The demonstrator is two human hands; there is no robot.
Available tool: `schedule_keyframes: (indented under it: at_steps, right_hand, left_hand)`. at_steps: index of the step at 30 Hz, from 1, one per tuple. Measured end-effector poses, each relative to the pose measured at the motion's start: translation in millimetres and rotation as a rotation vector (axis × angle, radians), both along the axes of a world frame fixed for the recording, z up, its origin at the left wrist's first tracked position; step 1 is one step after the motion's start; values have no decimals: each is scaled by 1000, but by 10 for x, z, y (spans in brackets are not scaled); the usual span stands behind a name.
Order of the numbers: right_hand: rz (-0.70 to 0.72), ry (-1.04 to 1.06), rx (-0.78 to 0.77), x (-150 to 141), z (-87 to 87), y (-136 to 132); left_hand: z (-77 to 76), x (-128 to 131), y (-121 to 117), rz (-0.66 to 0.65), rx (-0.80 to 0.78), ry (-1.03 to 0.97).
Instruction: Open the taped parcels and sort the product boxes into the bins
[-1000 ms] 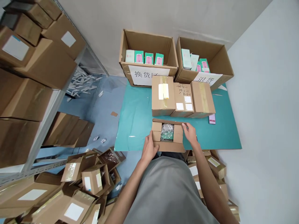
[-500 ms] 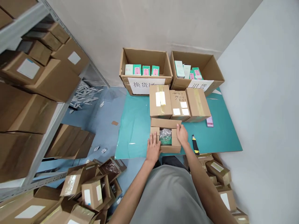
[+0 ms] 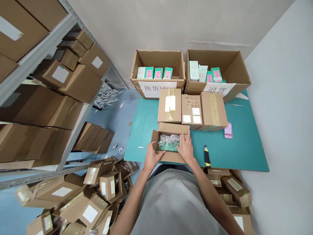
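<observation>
An opened cardboard box [image 3: 173,157] sits at the table's front edge, close to my body. Inside lies a green item in clear bubble wrap [image 3: 168,142]. My left hand [image 3: 152,158] grips the box's near left corner, thumb on the near side and fingers by the raised left flap. On the right side, my right hand [image 3: 186,148] holds the right flap, fingers over it and thumb at the opening. The far flap [image 3: 171,127] stands up against the closed boxes behind. A yellow-and-black utility knife [image 3: 207,156] lies to the right of my right hand.
Three closed cartons [image 3: 192,109] stand behind the box. Two large labelled cartons [image 3: 158,55] with small green-and-pink boxes stand at the back. A pink card-like item [image 3: 228,130] lies right. Shelving [image 3: 70,140] rises left; discarded cartons [image 3: 90,212] cover the floor.
The left flap has been opened outward, showing more of the bubble wrap. My left hand moved from the flap's top to the corner, and my right hand shifted onto the right flap. The view turned.
</observation>
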State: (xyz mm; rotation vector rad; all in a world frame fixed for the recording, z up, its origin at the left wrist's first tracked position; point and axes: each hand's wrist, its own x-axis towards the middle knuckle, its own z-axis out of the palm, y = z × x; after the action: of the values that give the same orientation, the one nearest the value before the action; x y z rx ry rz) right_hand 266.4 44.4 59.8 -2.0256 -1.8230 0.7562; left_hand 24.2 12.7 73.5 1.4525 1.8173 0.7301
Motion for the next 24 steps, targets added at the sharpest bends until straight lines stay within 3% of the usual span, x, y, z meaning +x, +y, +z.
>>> schedule_keyframes:
  at_steps: [4,10,15,18,21,24]
  right_hand:
    - [30,190,38,347,-2,-69]
    - [-220,310,57,799,-126,-338]
    - [-327,321,38,937,-132,-408]
    - [-307,288,63,954,-107,-388]
    - [-237,230,142,937,-120,-346]
    - [-194,149,174,907,-160,-302]
  left_hand:
    - [5,24,-7,93,-6,-30]
    - [-89,159,-39,337,2,-49]
    - [-181,132,-125,475,-149,-90]
    - [-123,138,-175,360,-89,214]
    - [5,243,-109,53,-16,459]
    - [121,446,92,-231,-22,485]
